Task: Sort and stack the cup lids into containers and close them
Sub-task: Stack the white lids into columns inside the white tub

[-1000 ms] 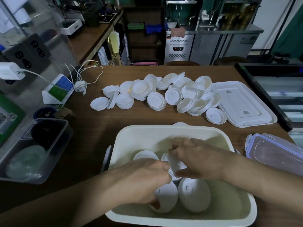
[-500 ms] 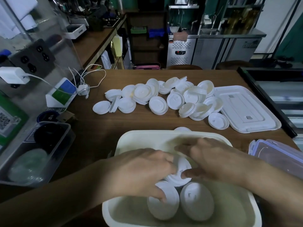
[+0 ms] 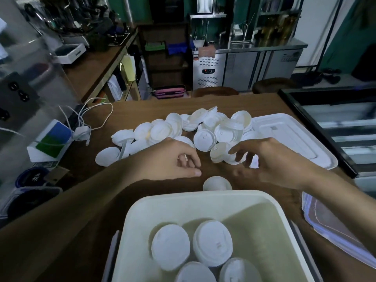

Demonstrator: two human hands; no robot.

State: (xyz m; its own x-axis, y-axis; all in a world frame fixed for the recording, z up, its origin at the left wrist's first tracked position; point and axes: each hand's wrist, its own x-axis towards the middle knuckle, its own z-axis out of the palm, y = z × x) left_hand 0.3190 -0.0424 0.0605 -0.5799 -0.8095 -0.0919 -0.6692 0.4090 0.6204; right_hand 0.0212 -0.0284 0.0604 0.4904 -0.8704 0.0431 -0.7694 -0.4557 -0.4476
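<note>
Four lid stacks (image 3: pixel 211 249) in the cream container (image 3: pixel 203 195); loose lids (image 3: pixel 203 137) heaped beyond on the worktop (image 3: pixel 91 180). Left hand (image 3: pixel 171 159) loosely curled, empty; right hand (image 3: pixel 272 161) spread, touching the nearest lids (image 3: pixel 218 152). Likely slip: hasty grab scattering the heap, mixing sizes.

Left hand (image 3: pixel 173 159): out of the container (image 3: pixel 203 195), empty, just short of the lid pile (image 3: pixel 203 137).
Right hand (image 3: pixel 270 159): out too, fingertips touching a lid stack (image 3: pixel 220 152).
</note>
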